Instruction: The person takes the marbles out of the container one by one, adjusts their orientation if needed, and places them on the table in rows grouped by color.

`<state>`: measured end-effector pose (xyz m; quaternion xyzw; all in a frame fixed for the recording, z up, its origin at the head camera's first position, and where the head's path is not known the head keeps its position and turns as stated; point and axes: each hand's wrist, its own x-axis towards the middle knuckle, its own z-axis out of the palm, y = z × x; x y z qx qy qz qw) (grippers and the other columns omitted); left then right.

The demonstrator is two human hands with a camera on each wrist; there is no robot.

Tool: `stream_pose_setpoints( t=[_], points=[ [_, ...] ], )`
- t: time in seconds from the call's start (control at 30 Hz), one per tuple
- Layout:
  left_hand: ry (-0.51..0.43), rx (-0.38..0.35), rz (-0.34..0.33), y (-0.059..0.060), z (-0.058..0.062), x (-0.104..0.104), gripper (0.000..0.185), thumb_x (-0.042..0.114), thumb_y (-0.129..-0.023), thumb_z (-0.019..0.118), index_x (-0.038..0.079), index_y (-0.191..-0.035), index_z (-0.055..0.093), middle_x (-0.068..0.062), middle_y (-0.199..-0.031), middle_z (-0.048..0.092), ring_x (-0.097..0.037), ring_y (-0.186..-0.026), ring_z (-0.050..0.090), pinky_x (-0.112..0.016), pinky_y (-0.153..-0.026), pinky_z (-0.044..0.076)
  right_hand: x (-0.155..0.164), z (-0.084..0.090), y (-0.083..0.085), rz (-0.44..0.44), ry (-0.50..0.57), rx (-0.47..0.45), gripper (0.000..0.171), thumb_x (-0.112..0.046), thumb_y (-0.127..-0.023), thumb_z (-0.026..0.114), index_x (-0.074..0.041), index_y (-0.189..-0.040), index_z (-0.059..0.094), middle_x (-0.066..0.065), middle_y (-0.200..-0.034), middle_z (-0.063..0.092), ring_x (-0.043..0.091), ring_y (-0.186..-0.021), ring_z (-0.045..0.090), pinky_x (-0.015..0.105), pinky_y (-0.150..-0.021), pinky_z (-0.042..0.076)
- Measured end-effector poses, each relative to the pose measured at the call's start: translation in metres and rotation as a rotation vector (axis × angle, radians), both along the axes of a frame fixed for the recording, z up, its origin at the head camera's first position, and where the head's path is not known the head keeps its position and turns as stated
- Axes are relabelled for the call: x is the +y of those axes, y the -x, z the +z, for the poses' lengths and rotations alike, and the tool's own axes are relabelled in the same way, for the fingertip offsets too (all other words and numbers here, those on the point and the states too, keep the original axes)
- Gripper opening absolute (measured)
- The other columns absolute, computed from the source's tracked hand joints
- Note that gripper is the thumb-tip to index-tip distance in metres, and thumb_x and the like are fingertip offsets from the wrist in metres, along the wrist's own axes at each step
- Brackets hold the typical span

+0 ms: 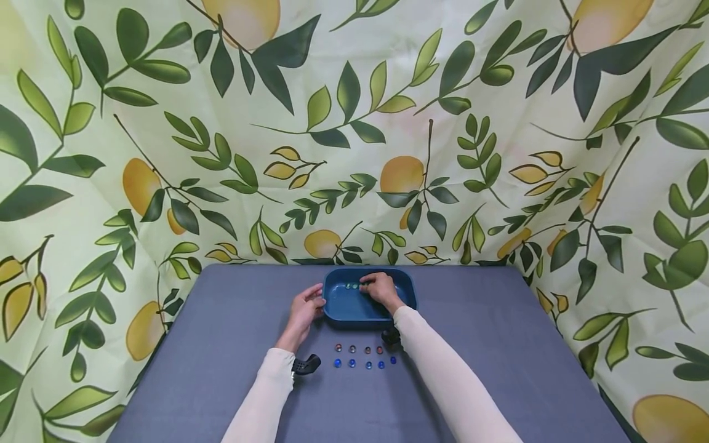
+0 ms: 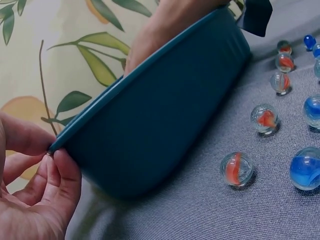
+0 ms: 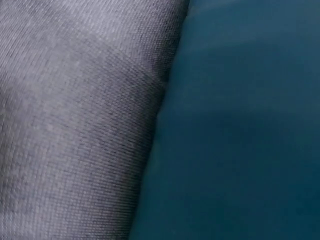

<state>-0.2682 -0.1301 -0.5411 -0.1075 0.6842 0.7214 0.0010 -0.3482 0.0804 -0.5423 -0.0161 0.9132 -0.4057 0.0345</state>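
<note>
Marbles (image 1: 360,357), right hand (image 1: 379,288) hiding tray (image 1: 338,304) contents

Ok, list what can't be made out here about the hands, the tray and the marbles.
- Head view: whether the right hand holds a marble in the blue tray; too small, fingers cover it.
- Head view: the count of green marbles in the tray; too small, partly behind the hand.
- Right wrist view: only blurred tray wall and grey cloth; no hand visible.
- Left wrist view: the tray's inside, hidden by its wall; the left hand is cut off by the edge.
</note>
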Motion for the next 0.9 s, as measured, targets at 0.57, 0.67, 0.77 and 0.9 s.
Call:
stream_pose_setpoints(
  t=[0.57,0.67,0.77,0.9],
  points=[
    [-0.006,0.007,0.000,0.0012,-0.0009,-0.0007,0.047,-0.003,-0.089,0.058,0.003,-0.135,0.057,-0.020,-0.128,0.057,-0.013,-0.087,0.058,-0.024,-0.069,0.051,-0.0040,-0.0008,0.0011,-0.022,-0.065,0.024,0.013,-0.024,-0.087,0.074,-0.017,-0.098,0.079,0.006,-0.113,0.072,0.025,-0.100,0.063,0.043,-0.092,0.050],
    [-0.008,0.015,-0.001,0.0010,-0.0008,-0.0010,0.047,-0.003,-0.089,0.058,0.002,-0.135,0.057,-0.022,-0.129,0.056,-0.012,-0.085,0.058,-0.024,-0.068,0.051,-0.0045,-0.0011,0.0009,-0.018,-0.084,0.021,0.015,-0.026,-0.087,0.074,-0.018,-0.099,0.078,0.006,-0.114,0.072,0.025,-0.101,0.063,0.043,-0.092,0.050],
    [-0.017,0.015,-0.006,0.0002,0.0002,-0.0009,0.048,-0.004,-0.088,0.058,0.001,-0.135,0.056,-0.023,-0.130,0.056,-0.011,-0.083,0.057,-0.024,-0.067,0.050,-0.0045,-0.0019,0.0006,-0.015,-0.110,0.019,0.017,-0.027,-0.087,0.074,-0.019,-0.101,0.078,0.005,-0.115,0.071,0.024,-0.101,0.063,0.043,-0.092,0.050],
    [-0.021,0.015,-0.012,-0.0003,0.0005,-0.0006,0.048,-0.004,-0.088,0.058,0.000,-0.136,0.055,-0.024,-0.131,0.055,-0.010,-0.082,0.057,-0.024,-0.067,0.050,-0.0044,-0.0026,0.0008,-0.014,-0.115,0.019,0.016,-0.027,-0.087,0.074,-0.018,-0.100,0.078,0.006,-0.114,0.071,0.024,-0.099,0.063,0.044,-0.092,0.049]
  ],
)
